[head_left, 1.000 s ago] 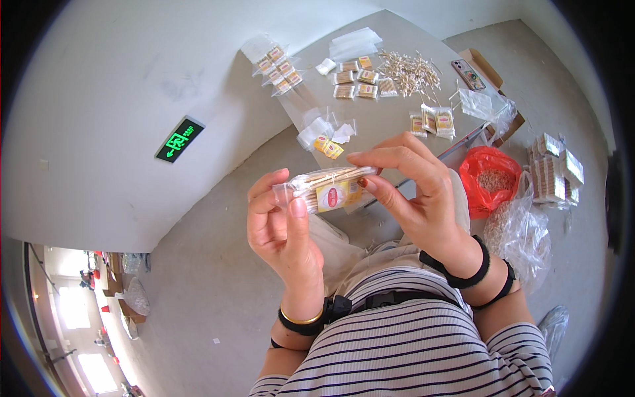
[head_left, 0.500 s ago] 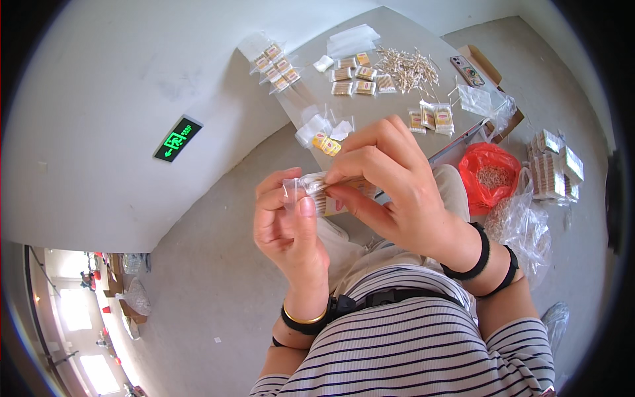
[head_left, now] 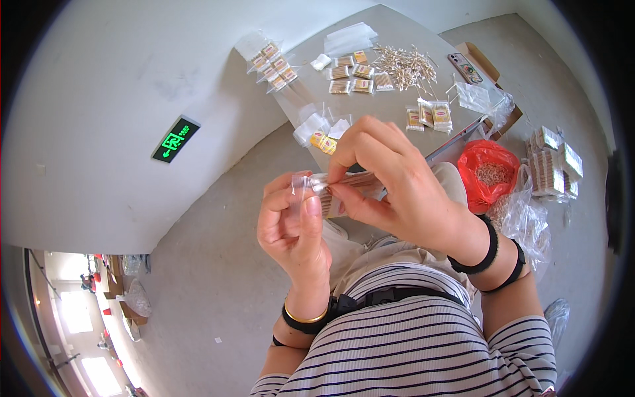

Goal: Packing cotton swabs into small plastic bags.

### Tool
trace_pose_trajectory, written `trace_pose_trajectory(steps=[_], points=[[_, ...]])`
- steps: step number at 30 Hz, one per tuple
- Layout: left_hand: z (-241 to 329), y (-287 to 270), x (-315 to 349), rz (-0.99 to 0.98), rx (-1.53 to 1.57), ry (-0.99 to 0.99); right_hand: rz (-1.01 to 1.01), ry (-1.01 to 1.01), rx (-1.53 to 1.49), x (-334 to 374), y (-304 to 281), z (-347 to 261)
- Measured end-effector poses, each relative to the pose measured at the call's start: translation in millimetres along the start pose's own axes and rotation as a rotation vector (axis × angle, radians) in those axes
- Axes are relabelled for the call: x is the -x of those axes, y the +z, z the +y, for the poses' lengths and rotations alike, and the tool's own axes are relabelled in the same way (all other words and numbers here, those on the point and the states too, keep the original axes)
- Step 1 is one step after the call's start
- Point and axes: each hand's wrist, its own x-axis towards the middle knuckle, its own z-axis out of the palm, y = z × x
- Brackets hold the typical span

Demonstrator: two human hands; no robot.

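Note:
My left hand (head_left: 291, 231) is closed on a small clear bag of cotton swabs (head_left: 329, 205), thumb in front and fingers behind. The bag's clear plastic end (head_left: 301, 188) sticks up past the thumb. Above it, my right hand (head_left: 397, 182) has thumb and forefinger pinched at the white swab tips by the bag's end. Whether the pinch is on loose swabs or on the plastic film, I cannot tell. Part of the bag runs behind the right fingers. Just beyond my hands lies a pile of yellow printed cards (head_left: 323, 143) at the table's edge.
The grey table (head_left: 390, 112) bears a heap of loose cotton swabs (head_left: 405, 67), several packed bundles (head_left: 362, 86), flat clear bags (head_left: 350, 40) and a phone (head_left: 465, 68). To the right are a red bag of swabs (head_left: 488, 173) and stacked packs (head_left: 550, 169). Filled packs (head_left: 272, 66) lie at the table's left corner.
The bag has turned slightly between my hands, and its clear end stands more upright. Both hands have shifted only a little, the left slightly to the right.

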Motion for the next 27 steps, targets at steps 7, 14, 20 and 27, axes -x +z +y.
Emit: trace_pose_trajectory(steps=[7, 14, 20, 27], points=[[-1, 1, 0, 0.046, 0.020, 0.013, 0.048, 0.110, -0.349, 6, 6, 0], [0, 4, -1, 0.083, 0.014, -0.074, 0.082, 0.136, -0.409, 13, 13, -2], [-5, 2, -2, 0.085, 0.028, -0.082, 0.123, 0.094, -0.320, 20, 13, 2], [-1, 4, -4, 0.051, 0.028, -0.060, 0.154, 0.128, -0.234, 23, 9, -2]])
